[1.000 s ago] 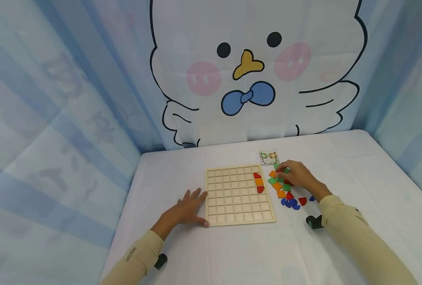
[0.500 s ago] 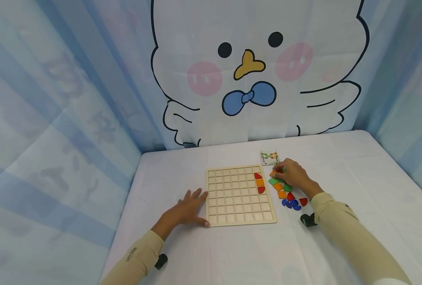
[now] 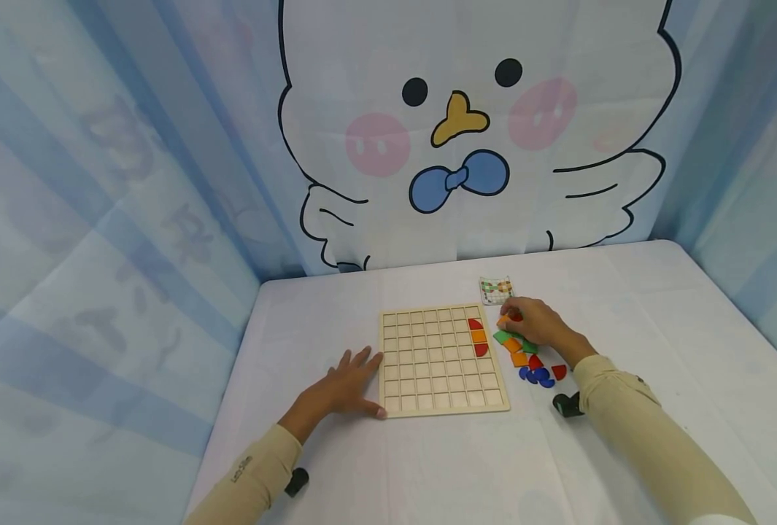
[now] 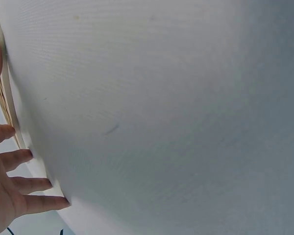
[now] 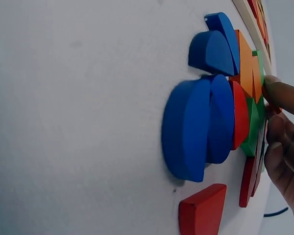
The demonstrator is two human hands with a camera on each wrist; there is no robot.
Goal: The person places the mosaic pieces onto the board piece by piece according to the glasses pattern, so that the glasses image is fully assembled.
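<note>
A pale wooden grid board (image 3: 437, 368) lies on the white table. Two red pieces (image 3: 481, 350) with an orange square (image 3: 478, 336) between them sit in its rightmost column. My left hand (image 3: 345, 383) rests at the board's left edge, fingers spread and thumb at the near corner; the left wrist view has these spread fingers (image 4: 24, 185) beside the rim. Over the loose pile right of the board, my right hand (image 3: 538, 321) pinches an orange tile (image 5: 271, 100) between thumb and fingers. The fingers hide part of the pile.
Green tiles (image 3: 501, 337), orange tiles (image 3: 519, 359) and red pieces (image 3: 559, 372) lie loose right of the board. Blue rounded pieces (image 3: 536, 375) cluster at the pile's near side. Behind it lies a small printed pattern card (image 3: 496, 290).
My right hand has shifted slightly left across the pile, from above the green pieces to the orange tile it now pinches. The left hand has stayed at the board's edge.
</note>
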